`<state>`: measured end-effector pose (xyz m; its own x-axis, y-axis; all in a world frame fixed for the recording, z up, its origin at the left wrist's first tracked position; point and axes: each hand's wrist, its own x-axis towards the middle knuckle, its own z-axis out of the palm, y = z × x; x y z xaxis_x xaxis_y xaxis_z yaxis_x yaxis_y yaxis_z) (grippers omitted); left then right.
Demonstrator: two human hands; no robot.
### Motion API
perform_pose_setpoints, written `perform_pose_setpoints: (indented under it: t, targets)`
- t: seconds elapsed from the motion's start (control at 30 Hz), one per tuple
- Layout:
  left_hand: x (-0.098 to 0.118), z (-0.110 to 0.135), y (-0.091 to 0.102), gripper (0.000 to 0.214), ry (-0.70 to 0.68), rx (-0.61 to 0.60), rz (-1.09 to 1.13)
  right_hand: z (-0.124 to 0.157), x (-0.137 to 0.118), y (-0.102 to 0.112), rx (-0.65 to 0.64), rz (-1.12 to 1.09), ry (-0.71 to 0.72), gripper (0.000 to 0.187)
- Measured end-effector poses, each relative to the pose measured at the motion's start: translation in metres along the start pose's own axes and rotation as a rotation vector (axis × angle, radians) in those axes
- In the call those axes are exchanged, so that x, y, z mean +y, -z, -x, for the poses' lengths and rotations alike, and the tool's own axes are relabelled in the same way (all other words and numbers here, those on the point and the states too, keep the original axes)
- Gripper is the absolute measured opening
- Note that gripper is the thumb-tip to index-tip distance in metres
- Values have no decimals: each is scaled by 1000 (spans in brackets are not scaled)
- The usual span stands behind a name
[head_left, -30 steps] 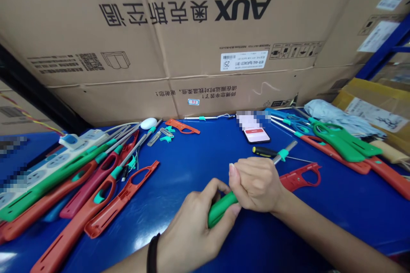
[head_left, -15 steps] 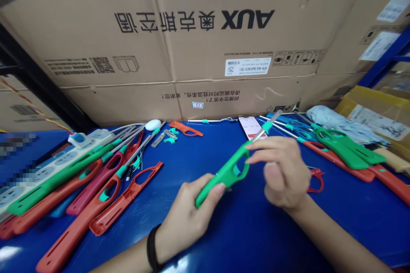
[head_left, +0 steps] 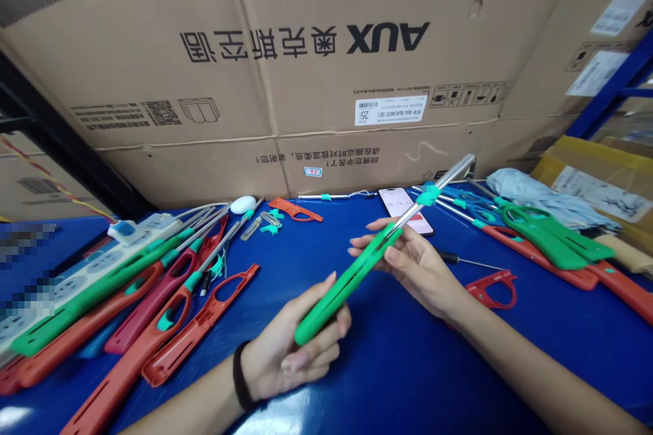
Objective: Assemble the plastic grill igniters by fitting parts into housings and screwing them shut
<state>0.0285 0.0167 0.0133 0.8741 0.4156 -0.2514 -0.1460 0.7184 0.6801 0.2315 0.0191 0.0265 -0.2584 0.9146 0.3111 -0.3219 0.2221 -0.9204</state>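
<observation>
My left hand [head_left: 300, 340] is closed around the butt end of a green long-nosed lighter [head_left: 331, 296], which slants up to the right above the blue table. Its slotted, narrow side faces me. My right hand [head_left: 415, 262] grips the upper handle, thumb on the near side and fingers behind it. From the handle's top runs a bare metal tube [head_left: 459, 168], with a teal collar [head_left: 427, 194] partway along it. The trigger is turned out of sight. Beyond the right wrist lie a screwdriver [head_left: 449, 257] and a red handle half-shell [head_left: 492, 289].
Several assembled lighters [head_left: 137, 346] lie at the left beside a power strip [head_left: 66, 279]. Small teal and clear parts [head_left: 262, 223] sit behind. A phone [head_left: 403, 207] rests near the cardboard wall [head_left: 306, 81]. Green shells [head_left: 556, 234] and a blue cloth [head_left: 541, 197] are at the right.
The lighter has rolled so its narrow slotted side faces me instead of its trigger side. My right hand has moved left from beside the trigger and closed on the upper handle.
</observation>
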Motion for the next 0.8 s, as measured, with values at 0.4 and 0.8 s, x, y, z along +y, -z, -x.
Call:
perform_pose_setpoints:
  t: [0.4,0.8]
  targets:
    - [2,6,2,17,-712,525,-1444,3,-3,-10,-57,201,-114,25]
    - [2,4,3,22,-650,585,-1402,2,2,-5,-27,216,-133,23]
